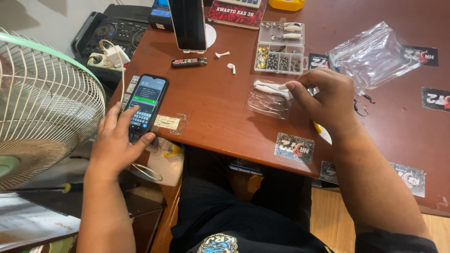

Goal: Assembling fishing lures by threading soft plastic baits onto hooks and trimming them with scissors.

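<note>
Left hand (117,145) grip grasping phone (147,100) — right hand (328,100) pinching white lure (271,87).

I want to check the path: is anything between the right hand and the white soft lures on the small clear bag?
Nothing visible: the right hand already touches the white soft lures with its fingertips.

A fan (42,112) stands left of the desk (220,117), where a parts box (281,47) (clear, with small compartments), an empty bag (372,56), two white earbuds (227,61) and a lighter (189,62) lie.
</note>
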